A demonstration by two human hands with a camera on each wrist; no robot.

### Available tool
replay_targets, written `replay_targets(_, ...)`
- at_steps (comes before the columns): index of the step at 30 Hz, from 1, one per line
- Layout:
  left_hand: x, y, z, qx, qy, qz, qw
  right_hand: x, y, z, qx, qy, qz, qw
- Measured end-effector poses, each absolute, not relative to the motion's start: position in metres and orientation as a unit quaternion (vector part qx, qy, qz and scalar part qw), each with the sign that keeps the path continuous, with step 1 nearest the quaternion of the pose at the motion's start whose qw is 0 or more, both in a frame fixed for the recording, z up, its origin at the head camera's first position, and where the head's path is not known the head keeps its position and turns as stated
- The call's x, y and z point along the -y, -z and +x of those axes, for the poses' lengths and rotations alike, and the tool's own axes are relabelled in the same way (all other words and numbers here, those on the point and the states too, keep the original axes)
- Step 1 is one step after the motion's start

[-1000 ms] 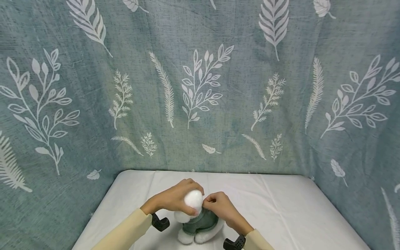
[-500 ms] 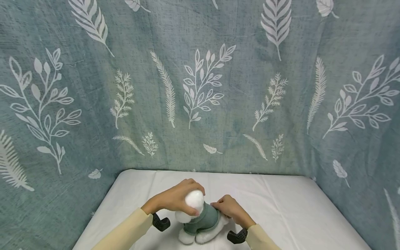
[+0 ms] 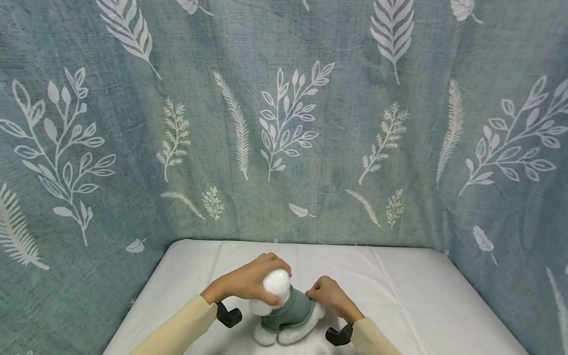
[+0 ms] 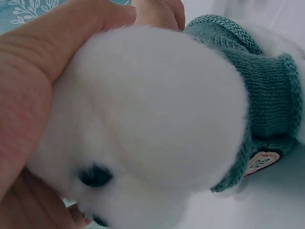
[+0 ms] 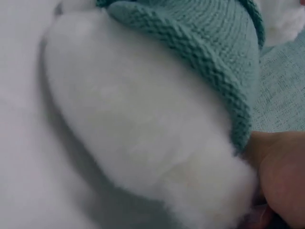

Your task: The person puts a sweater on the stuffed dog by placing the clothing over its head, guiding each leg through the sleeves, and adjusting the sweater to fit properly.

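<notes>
A white plush animal wears a green knitted sweater [image 3: 296, 306] on the white-covered table. My left hand [image 3: 248, 280] grips its fluffy head [image 3: 276, 284], thumb and fingers on either side. Dark eyes [image 4: 95, 175] and a round patch [image 4: 263, 162] at the sweater's underside show in the left wrist view. At the rear, my right hand [image 3: 330, 296] has curled fingers pinching the sweater's back hem, above the white rump [image 5: 133, 105]. In the right wrist view the hand [image 5: 286, 179] is at the right edge, beside the rolled hem; its fingertips are mostly hidden there.
A white cloth [image 3: 390, 286] covers the table around the toy. Blue-green curtains [image 3: 284, 207] with white leaf prints rise behind the table and on both sides. Each wrist carries a black camera mount [image 3: 229, 315].
My right hand has moved from the sweater's neck, along its back, right to the rear hem. More of the green back shows now. My left hand keeps its grip on the head.
</notes>
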State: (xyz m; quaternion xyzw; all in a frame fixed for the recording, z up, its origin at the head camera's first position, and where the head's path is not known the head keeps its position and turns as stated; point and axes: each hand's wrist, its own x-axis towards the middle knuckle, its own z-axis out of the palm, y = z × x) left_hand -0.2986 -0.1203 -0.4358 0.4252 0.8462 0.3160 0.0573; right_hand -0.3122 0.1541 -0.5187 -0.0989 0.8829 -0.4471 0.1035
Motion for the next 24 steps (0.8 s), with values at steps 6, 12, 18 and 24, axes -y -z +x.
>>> replay_targets(6, 0.122, 0.437, -0.299, -0.848, -0.319, 0.419, 0.065, -0.151, 0.504, -0.294, -0.893, 0.436, -0.088, 0.072)
replay_targets(12, 0.123, 0.437, -0.300, -0.849, -0.323, 0.413, 0.065, -0.159, 0.487, -0.266, -0.885, 0.437, -0.054, 0.150)
replay_targets(18, 0.122, 0.437, -0.301, -0.851, -0.319, 0.413, 0.062, -0.162, 0.494, -0.243, -0.876, 0.455, -0.064, 0.148)
replay_targets(24, 0.121, 0.437, -0.300, -0.851, -0.323, 0.410, 0.062, -0.161, 0.503, -0.234, -0.873, 0.473, -0.059, 0.106)
